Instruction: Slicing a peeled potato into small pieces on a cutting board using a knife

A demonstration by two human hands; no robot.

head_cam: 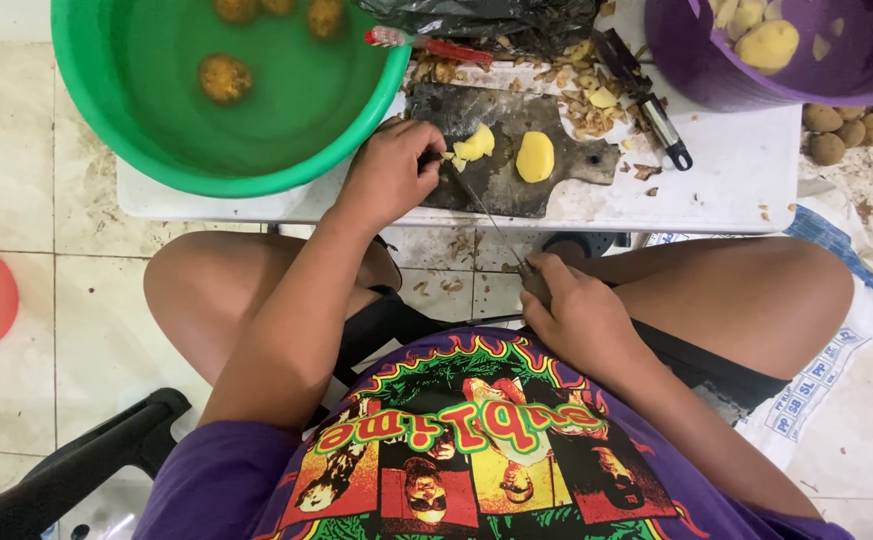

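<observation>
Right hand (576, 315) fingers grip a knife (486, 215) over the dark cutting board (501, 180) on the white table (726, 190), left hand (386, 175) fingers pinning a peeled potato piece (474, 146).

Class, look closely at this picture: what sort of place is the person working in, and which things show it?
Probably a home kitchen corner or back area, set up for food preparation: a low white table over tiled floor, a cutting board with peeled potato pieces, and a green basin of water holding unpeeled potatoes.
</observation>
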